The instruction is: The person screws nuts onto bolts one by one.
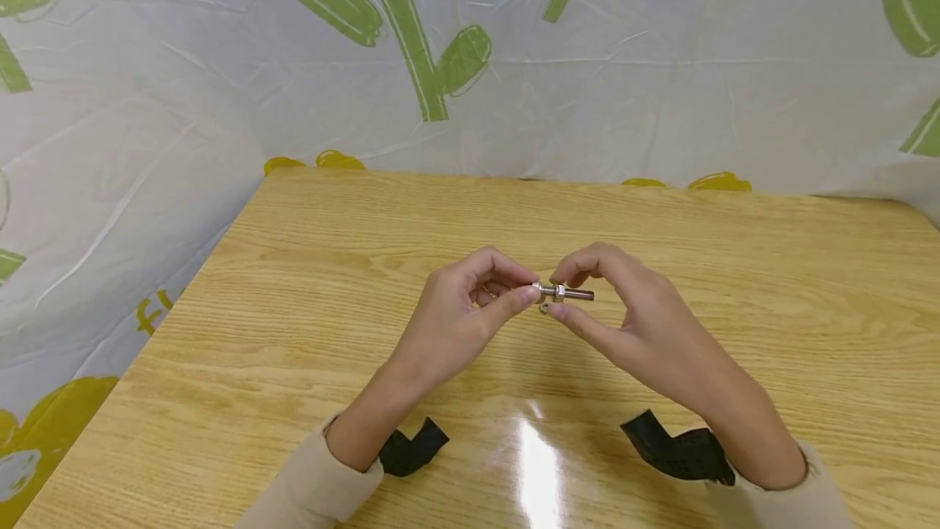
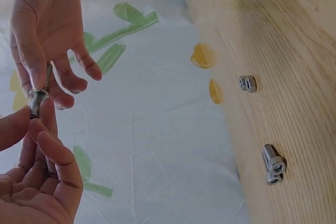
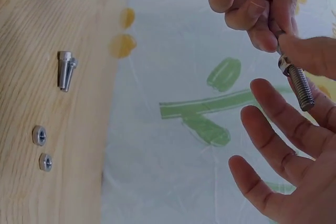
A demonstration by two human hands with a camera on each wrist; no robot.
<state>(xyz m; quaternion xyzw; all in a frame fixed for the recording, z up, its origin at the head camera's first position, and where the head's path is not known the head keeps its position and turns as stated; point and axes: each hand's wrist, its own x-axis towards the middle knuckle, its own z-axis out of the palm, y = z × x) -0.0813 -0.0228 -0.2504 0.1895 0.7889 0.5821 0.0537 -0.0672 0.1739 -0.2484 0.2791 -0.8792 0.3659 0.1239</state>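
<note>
The left hand (image 1: 455, 308) pinches a bolt (image 1: 578, 295) while the right hand (image 1: 646, 325) curls thumb and forefinger around its nut (image 1: 560, 292); two loose nuts (image 3: 39, 135) and two more bolts (image 3: 63, 72) lie on the counter (image 3: 79, 145) below the hands.

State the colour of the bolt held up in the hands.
Silver-grey metal; the bolt shows best in the right wrist view.

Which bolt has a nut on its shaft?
The bolt held up off the table: a nut sits partway along it. The other two bolts lie close together on the tabletop, with no nut visible on either.
</note>
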